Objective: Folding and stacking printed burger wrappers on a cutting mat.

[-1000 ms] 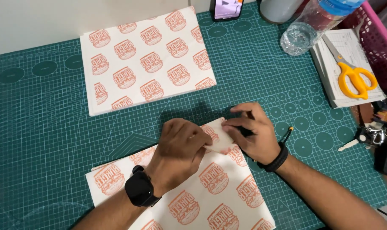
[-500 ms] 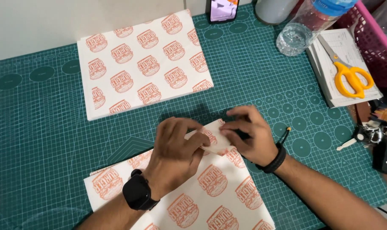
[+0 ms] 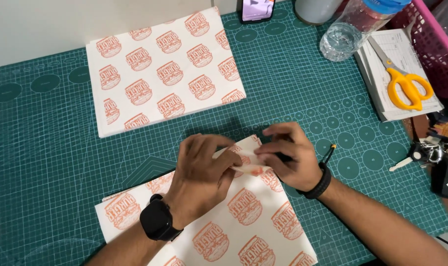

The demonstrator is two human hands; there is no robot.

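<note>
A sheet of white paper printed with orange burger marks (image 3: 243, 216) lies on the green cutting mat (image 3: 46, 162) in front of me. Its far corner is lifted and folded over toward me. My left hand (image 3: 202, 170), with a black watch on the wrist, pinches that folded edge between thumb and fingers. My right hand (image 3: 290, 155), with a black band on the wrist, pinches the same fold from the right side. Both hands meet over the fold and hide part of it.
A stack of the same printed paper (image 3: 160, 69) lies at the back. At the right are yellow-handled scissors (image 3: 406, 86) on a pad, a clear water bottle (image 3: 352, 29), a pink basket (image 3: 436, 54), keys (image 3: 423, 152), and a phone (image 3: 256, 9) at the back.
The paper's far corner has been lifted off the mat and folded toward me. Both hands have closed in on the fold and shifted slightly.
</note>
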